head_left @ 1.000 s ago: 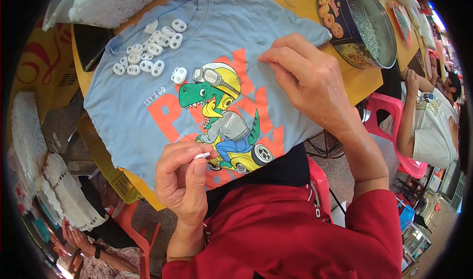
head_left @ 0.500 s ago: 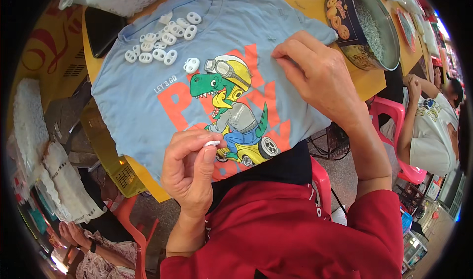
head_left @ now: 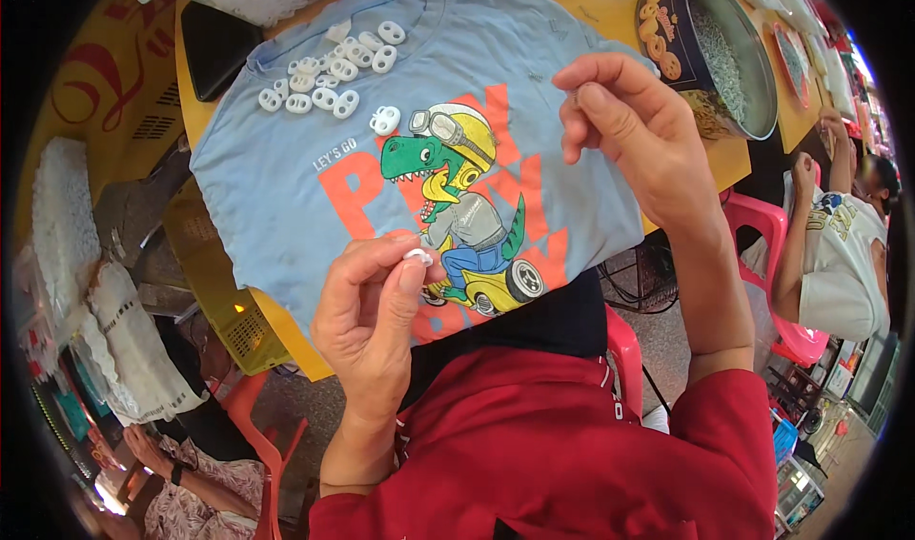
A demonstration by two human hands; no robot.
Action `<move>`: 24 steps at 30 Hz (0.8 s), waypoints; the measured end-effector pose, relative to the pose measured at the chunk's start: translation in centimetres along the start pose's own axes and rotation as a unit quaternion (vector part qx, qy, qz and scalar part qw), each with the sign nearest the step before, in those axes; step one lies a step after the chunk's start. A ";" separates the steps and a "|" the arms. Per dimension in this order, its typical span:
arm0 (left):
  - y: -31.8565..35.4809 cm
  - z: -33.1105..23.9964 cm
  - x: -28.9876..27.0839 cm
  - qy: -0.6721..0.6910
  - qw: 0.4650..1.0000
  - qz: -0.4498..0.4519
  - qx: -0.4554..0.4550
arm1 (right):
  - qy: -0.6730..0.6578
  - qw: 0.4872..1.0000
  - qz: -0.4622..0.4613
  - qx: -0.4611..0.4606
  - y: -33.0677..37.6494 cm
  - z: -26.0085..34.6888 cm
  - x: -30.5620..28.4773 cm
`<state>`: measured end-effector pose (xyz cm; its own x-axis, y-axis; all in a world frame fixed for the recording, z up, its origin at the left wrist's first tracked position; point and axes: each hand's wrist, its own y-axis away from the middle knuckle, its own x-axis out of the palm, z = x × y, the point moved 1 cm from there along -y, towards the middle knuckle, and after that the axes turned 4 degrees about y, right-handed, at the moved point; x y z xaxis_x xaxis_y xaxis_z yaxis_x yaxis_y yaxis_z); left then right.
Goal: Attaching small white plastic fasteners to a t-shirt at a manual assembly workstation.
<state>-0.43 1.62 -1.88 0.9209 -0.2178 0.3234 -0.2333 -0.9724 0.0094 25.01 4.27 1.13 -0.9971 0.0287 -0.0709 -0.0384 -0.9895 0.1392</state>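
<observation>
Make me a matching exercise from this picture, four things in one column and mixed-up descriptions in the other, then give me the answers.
1. Left hand
2. Tin
3. Shirt
4. Crate

A. Blue, with a dinosaur printed on it
B. Yellow, with a perforated side
C. Pinching a white piece
D. Containing silvery bits

Pairs: 1-C, 2-D, 3-A, 4-B

Pink chair (head_left: 803,344), yellow crate (head_left: 250,338), red-orange chair (head_left: 246,409)
</observation>
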 end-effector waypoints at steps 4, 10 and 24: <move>-0.7 -1.7 0.0 -0.083 0.996 -0.036 -0.025 | -0.131 0.991 -0.003 0.036 0.0 -0.1 0.1; -4.9 -3.5 0.4 -0.439 0.865 0.067 0.232 | -0.227 0.971 0.039 0.071 0.2 -0.3 1.4; -8.2 -2.5 5.6 -0.257 0.932 0.188 0.174 | -0.219 0.975 0.031 -0.001 1.0 0.1 1.6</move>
<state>5.87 8.60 2.22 0.8432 -0.4736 -0.2546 -0.5368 -0.7678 -0.3497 23.33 3.31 1.27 -0.9302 0.0256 0.3663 0.0229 -0.9916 0.1274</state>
